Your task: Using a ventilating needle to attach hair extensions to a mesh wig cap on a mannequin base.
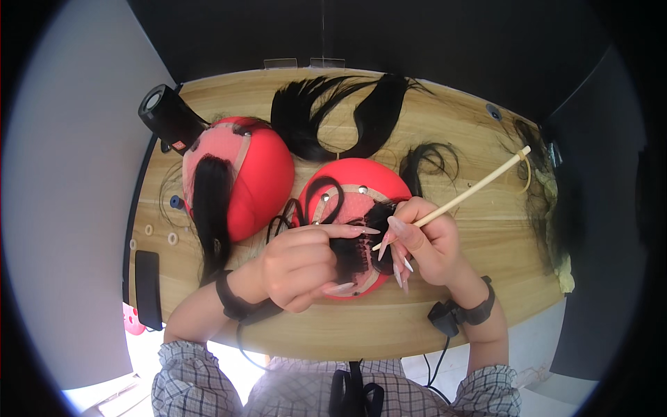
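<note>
A red dome-shaped wig block (361,177) sits on the wooden table (445,306), right under both hands. A pale lace cap (351,208) is pinned over its near side, and a patch of short black hair (358,247) hangs from the cap between the two hands.

The left hand (299,264) rests on the block's left side. Its grip is narrow: the forefinger stretches across the hair patch and the thumb lies below it, pinching the hair between them.

The right hand (427,243) is just to the right, touching the block. Its grip is closed around a thin pale wooden stick (472,191), held like a pen, with the near tip at the hair patch and the far end slanting up and away to the right.

Left of the left hand stands a second red wig block (260,177) with a long black lock (210,201) draped down it. Beyond that block lies a black hair dryer (167,115). Loose black hair bundles (347,111) lie beyond both hands at the table's far edge. Both wrists wear black straps (233,300).
</note>
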A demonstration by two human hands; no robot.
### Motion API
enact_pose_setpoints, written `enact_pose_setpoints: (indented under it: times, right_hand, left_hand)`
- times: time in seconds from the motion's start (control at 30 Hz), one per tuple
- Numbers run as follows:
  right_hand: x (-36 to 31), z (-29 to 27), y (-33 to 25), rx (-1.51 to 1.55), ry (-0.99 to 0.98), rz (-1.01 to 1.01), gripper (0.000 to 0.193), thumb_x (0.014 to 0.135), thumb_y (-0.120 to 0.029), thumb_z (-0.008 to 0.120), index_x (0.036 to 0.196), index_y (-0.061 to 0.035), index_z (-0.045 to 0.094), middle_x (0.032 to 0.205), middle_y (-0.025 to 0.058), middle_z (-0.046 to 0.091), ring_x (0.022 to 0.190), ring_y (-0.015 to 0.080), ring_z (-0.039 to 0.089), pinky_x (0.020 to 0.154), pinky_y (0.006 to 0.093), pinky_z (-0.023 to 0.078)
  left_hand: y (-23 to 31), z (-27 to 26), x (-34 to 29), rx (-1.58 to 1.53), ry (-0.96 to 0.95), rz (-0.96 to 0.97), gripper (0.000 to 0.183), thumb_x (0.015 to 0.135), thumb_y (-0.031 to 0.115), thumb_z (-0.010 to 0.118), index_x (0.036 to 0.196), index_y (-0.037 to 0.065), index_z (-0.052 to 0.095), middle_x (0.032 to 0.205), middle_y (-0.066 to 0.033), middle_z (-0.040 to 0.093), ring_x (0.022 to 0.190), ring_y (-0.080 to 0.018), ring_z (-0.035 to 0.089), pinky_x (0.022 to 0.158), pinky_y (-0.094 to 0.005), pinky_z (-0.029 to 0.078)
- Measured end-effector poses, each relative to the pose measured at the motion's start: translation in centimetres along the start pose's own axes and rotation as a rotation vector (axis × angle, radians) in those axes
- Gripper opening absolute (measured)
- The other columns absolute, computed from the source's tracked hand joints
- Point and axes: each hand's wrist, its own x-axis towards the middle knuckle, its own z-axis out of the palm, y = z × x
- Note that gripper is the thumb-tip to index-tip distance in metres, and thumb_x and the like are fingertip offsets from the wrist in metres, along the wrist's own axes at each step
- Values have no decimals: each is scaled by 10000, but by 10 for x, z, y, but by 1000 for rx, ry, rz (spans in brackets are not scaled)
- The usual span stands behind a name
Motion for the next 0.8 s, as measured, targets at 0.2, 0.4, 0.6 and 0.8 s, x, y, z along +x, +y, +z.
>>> enact_pose_setpoints:
  times: [0.2,0.4,0.6,0.8]
  right_hand:
    - [0,-1,0,-16,-30,-49,192,1050,-148,508,942,0,567,641,7,555,473,48,538,442,196,421]
    - [-1,-1,5,-111,-26,-132,158,1040,-115,510,951,2,569,716,33,571,485,59,557,446,203,416]
    - [0,-3,7,-238,-16,-168,149,1034,-98,502,940,16,518,684,50,549,460,86,568,416,207,419]
    - [0,0,8,-188,56,-147,139,1013,-82,561,898,-9,591,613,4,596,496,48,570,454,205,412]
  left_hand:
    - [0,0,0,8,18,3,198,853,52,591,673,-20,553,645,-106,498,547,-253,487,900,-533,585]
    - [0,-1,0,-6,19,-17,184,841,42,590,673,-22,556,634,-107,496,550,-257,493,887,-517,590]
    - [1,-1,1,-4,29,-20,183,834,31,597,665,-24,551,630,-115,502,552,-264,501,879,-519,590]
    - [1,-2,-2,3,19,-39,184,845,42,571,675,-25,558,660,-117,519,615,-264,565,866,-512,596]
